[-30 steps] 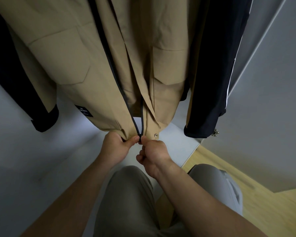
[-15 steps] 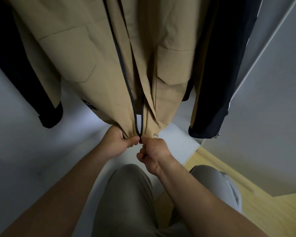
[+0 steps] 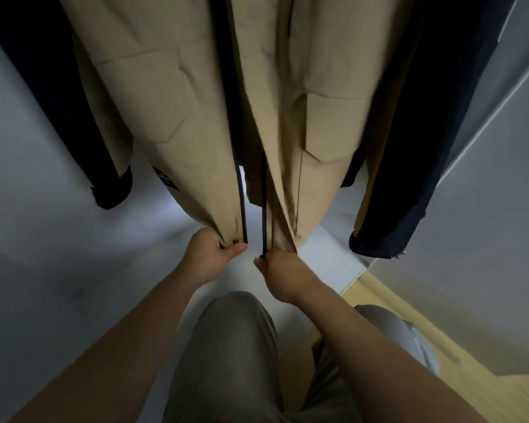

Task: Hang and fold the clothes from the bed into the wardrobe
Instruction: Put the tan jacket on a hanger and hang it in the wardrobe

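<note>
A tan jacket with dark zip edges and flap pockets hangs inside the wardrobe, its front open. My left hand pinches the bottom corner of the jacket's left front panel. My right hand grips the bottom of the right front panel, beside the black zip strip. A small gap separates the two hems. The jacket's dark sleeves hang on both sides, the left one and the right one. The hanger and rail are out of view.
The white wardrobe floor lies below the hems, with pale walls left and right. Wooden flooring shows at the lower right. My knees in grey trousers fill the bottom centre.
The two hems were held together at the zip base; now my hands have drawn apart and a gap shows between the panels. The view has shifted closer to the jacket.
</note>
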